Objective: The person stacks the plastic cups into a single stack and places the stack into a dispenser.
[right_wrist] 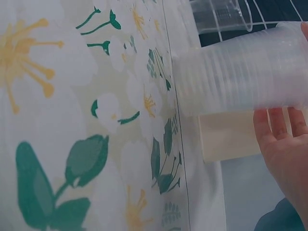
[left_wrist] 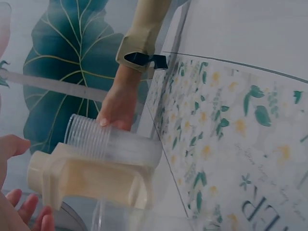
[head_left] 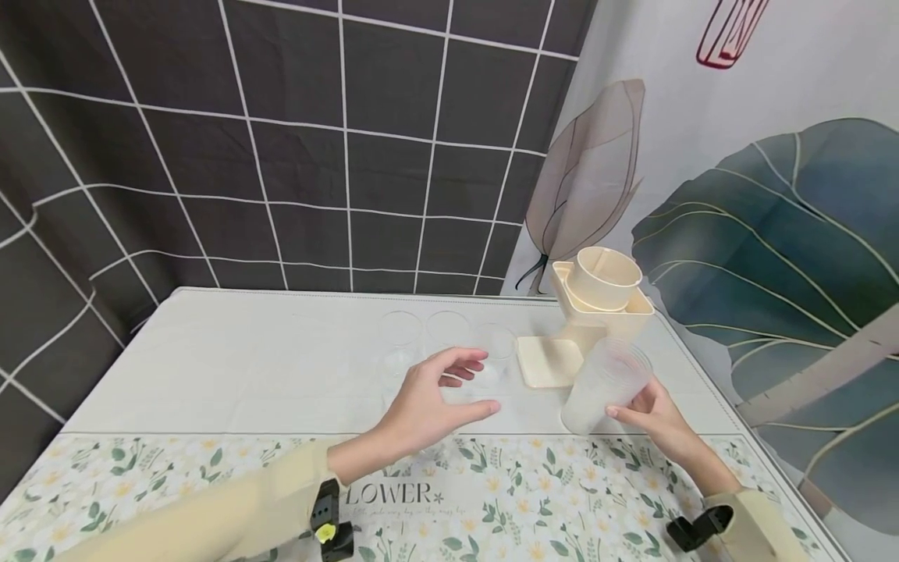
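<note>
Head view: right hand [head_left: 659, 415] grips cup stack [head_left: 605, 388], partly hiding cream stand [head_left: 597, 318]; left hand [head_left: 434, 400] spread, empty.

Cream plastic two-tier stand [head_left: 580, 334] at back right corner of the white cloth-covered table [head_left: 246, 359]. Translucent ribbed plastic cup stack [head_left: 605, 384] just in front, in right hand [head_left: 656, 415]. Round clear plastic cups [head_left: 448, 329] left of stand, toward back edge; left hand [head_left: 430, 400] before them.

Passage lies left of the clear cups [head_left: 448, 332], while a cream stand [head_left: 597, 318] blocks their right.
</note>
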`<state>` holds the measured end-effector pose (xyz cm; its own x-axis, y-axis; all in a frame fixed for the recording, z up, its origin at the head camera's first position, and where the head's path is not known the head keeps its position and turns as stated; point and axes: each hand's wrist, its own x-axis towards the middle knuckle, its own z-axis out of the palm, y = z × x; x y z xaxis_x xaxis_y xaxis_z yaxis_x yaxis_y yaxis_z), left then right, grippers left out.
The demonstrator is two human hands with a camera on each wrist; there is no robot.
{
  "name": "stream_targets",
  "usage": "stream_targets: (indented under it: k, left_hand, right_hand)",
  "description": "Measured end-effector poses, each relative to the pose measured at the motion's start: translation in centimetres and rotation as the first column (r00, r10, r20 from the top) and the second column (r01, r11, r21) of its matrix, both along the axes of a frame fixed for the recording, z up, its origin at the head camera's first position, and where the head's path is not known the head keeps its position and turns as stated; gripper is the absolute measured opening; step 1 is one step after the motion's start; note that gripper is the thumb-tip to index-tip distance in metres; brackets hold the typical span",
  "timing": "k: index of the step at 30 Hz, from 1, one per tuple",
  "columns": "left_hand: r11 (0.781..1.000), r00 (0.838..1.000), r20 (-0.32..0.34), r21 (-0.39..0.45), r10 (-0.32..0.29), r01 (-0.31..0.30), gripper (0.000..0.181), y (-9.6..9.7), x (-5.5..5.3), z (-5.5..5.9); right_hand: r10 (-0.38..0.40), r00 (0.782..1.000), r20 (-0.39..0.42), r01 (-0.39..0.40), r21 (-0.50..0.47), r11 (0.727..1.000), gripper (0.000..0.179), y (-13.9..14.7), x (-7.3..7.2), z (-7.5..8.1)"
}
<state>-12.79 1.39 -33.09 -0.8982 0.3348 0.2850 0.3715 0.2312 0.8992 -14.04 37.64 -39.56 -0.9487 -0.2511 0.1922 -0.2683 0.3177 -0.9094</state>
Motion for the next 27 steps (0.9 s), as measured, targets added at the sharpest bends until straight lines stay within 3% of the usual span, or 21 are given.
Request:
stream_targets:
  k: [6,13,20,27]
  left_hand:
    - [0.994,0.995,-0.023,-0.057,0.092,-0.093,0.058,-1.4,0.7,-1.0]
    - [0.981,0.984,0.02,-0.083,0.176,-0.174,0.067,-2.6,1.5,-2.1]
    - [0.976,0.978,0.057,-0.095,0.201,-0.196,0.075,-3.3,2.0,-3.2]
    - [0.971,0.971,0.076,-0.103,0.226,-0.218,0.078,-3.8,2.6,-3.9]
  right_hand:
    - [0.016,1.0,-0.001,-0.016,-0.011,1.0,0.072,0.1,-0.1,0.0]
    - [0.035,0.999,-0.013,-0.036,-0.039,0.999,0.073,0.1,-0.1,0.0]
    - [0.004,1.0,-0.012,-0.004,0.02,1.0,0.071,0.0,-0.1,0.1]
    - [0.016,1.0,0.0,-0.016,-0.005,1.0,0.071,-0.1,0.0,0.1]
